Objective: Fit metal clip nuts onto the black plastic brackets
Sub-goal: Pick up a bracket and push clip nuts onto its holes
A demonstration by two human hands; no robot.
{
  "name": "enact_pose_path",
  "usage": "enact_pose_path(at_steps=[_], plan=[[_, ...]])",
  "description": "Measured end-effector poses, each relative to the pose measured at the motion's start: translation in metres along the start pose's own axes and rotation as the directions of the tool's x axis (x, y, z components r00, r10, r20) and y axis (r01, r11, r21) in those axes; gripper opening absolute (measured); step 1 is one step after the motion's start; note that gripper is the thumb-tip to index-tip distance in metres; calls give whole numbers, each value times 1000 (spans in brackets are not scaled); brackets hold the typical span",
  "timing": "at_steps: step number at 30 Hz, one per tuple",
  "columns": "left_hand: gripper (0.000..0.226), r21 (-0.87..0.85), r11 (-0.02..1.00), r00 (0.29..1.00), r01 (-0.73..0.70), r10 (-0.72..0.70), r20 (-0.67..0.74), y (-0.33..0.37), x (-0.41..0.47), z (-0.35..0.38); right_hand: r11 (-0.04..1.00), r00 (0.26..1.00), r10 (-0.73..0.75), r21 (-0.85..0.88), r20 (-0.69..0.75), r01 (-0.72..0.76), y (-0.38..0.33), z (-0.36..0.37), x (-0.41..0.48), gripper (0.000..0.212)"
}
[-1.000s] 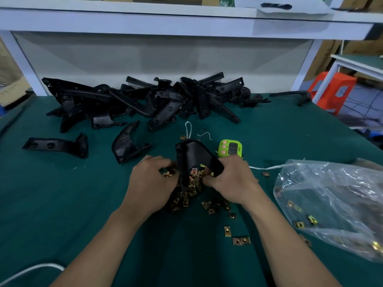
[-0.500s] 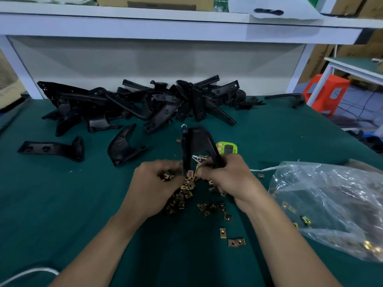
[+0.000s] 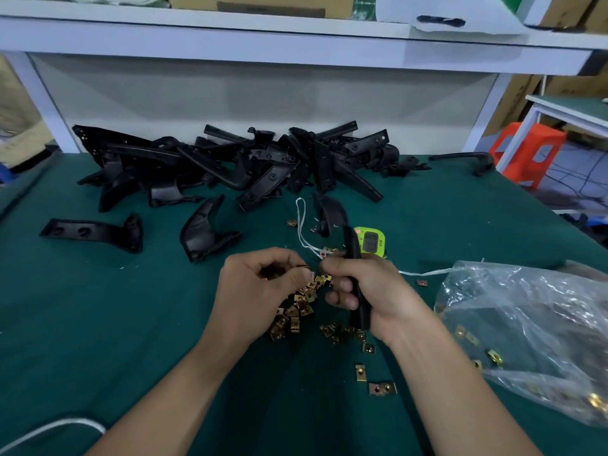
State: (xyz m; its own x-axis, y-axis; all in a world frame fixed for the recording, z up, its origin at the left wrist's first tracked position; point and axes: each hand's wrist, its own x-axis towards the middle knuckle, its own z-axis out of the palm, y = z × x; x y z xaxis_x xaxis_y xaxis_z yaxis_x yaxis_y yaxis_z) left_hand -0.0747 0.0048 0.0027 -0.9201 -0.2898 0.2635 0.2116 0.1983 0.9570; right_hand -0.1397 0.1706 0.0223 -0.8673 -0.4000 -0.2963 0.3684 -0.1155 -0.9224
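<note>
Right hand [image 3: 371,291] clenched round black bracket [image 3: 353,248] - long axis near-far, free end far. Left hand [image 3: 260,291] just left, curled fingers apparently pinching 1 clip nut [image 3: 273,274] - bracket lies right of it.

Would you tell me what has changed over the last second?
The right hand has turned the black plastic bracket edge-on and grips it alone; the left hand has drawn back from it, apparently pinching a brass-coloured clip nut. The loose clip nut pile, black bracket heap and clear plastic bag stayed put.
</note>
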Motion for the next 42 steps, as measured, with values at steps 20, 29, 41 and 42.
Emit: enact_pose_path(at_steps=[20,29,41,42], plan=[[23,-215,946,959,243,-268,-93,-1,7,-7,793,916,-382,-552,-120,258,-7,-21,2,42],[22,-286,924,949,255,-296,-110,0,12,-17,156,753,-650,-952,103,265,-2,-5,-5,39],[18,-262,928,961,264,-275,-7,0,11,-17,214,704,-710,-946,19,242,19,12,4,59],[15,-266,925,960,272,-279,14,1,11,-16,219,699,-715,-945,14,242,18,12,4,58]])
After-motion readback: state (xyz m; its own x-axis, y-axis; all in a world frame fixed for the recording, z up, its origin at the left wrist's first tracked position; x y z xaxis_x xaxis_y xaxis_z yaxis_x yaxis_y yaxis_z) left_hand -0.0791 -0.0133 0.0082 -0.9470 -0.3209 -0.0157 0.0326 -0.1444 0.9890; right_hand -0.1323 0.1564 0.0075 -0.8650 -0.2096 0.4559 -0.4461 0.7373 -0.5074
